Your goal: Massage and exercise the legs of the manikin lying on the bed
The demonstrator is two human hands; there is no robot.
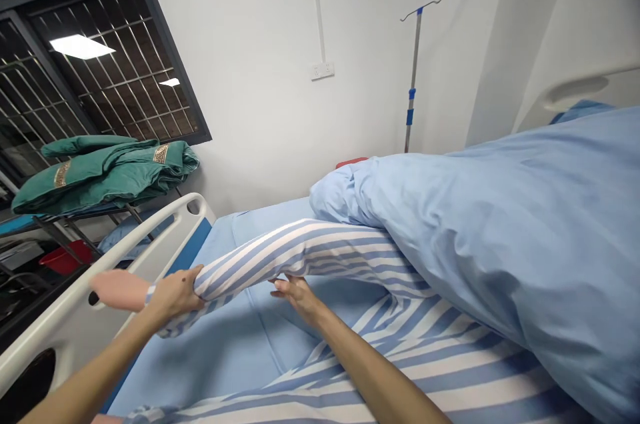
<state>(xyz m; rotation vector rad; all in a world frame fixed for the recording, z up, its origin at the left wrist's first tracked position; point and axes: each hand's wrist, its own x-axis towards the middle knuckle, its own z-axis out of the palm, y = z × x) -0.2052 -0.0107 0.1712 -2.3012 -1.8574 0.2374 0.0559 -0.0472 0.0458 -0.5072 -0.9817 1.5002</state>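
The bed (225, 334) occupies your lower frame, its white footboard (83, 327) at lower left. A blue quilt (480, 237) fills the right side, its edge over the thigh.

The raised leg (310, 247), in striped trousers, spans the centre, bent at the knee, its foot (117, 289) pointing to the left edge. Judged by its bulk, it is probably heavy and hinged at the knee; the trouser cloth is soft and may slide under your grasp. Sound holds are beneath the knee and above the ankle.

Your left hand (176, 293), left of centre, reaches forward, fingers wrapped around the lower leg near the ankle. Your right hand (300, 297) angles up-left beneath the knee, thumb apart; its fingertips are partly hidden, so you cannot confirm a grip.
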